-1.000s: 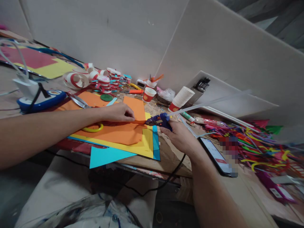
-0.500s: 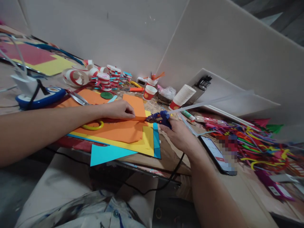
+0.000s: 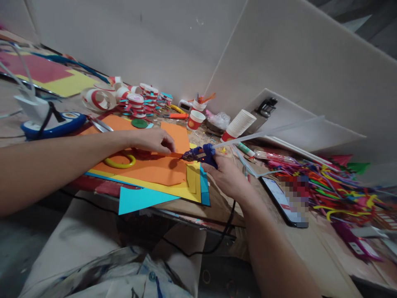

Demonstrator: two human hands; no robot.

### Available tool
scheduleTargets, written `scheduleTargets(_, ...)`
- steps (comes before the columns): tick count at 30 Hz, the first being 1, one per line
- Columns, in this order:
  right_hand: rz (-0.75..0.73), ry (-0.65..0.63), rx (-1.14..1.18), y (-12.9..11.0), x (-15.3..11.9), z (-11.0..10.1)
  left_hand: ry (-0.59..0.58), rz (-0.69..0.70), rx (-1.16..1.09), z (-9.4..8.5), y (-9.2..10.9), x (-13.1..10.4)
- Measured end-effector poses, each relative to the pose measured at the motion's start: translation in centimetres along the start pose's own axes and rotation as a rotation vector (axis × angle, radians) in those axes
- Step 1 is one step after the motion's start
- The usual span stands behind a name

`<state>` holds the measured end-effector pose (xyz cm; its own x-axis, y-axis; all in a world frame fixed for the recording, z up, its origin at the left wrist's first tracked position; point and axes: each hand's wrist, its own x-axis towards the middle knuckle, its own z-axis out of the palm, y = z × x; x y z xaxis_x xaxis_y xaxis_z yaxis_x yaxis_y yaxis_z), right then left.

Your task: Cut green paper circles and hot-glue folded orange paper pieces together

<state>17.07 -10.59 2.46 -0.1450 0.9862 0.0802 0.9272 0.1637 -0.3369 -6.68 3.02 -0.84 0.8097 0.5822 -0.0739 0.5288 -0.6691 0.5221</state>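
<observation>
My right hand [image 3: 228,174] grips a blue glue gun [image 3: 201,155] with a small red light on its side and a long clear glue stick poking out behind. Its nozzle meets the edge of a folded piece of orange paper [image 3: 176,133]. My left hand [image 3: 156,141] pinches that paper just left of the nozzle; the fingertips are partly hidden. Beneath lie a larger orange sheet [image 3: 161,173], yellow sheets [image 3: 192,182] and blue paper [image 3: 204,188]. Scissors with yellow handles [image 3: 124,160] rest under my left forearm.
Stacked paper cups [image 3: 238,124] lean beside a dark bottle [image 3: 263,112]. Decorated cup pieces [image 3: 135,105] crowd the back left near a blue-and-white power strip [image 3: 56,124]. At right are a phone [image 3: 282,203] and colourful pipe cleaners [image 3: 335,190]. The gun's black cord [image 3: 228,223] hangs over the table edge.
The glue gun in my right hand has moved left along the paper's edge, with its nozzle now closer to my left fingers. My left hand still holds the orange paper.
</observation>
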Motion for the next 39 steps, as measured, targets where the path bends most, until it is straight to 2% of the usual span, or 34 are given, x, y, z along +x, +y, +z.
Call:
scheduleTargets(8, 0.011, -0.020, 0.023, -1.7, 0.7, 1.3, -0.005, 0.060, -0.028, -0.2, -0.9, 0.2)
scheduleTargets(17, 0.020, -0.023, 0.074, -1.0, 0.3, 0.7, -0.018, 0.020, -0.052, -0.5, -0.2, -0.2)
scheduleTargets(21, 0.000, -0.031, 0.078, -1.5, 0.5, 1.0, -0.002, -0.007, -0.046, -0.6, 0.0, -0.5)
scheduleTargets(28, 0.001, -0.019, 0.054, -2.5, 1.0, 1.9, -0.020, 0.060, -0.068, -0.7, -1.0, -0.1)
scheduleTargets(39, -0.028, -0.026, -0.013, -3.8, 1.8, 2.8, -0.023, 0.042, -0.119, -0.3, -1.9, 0.4)
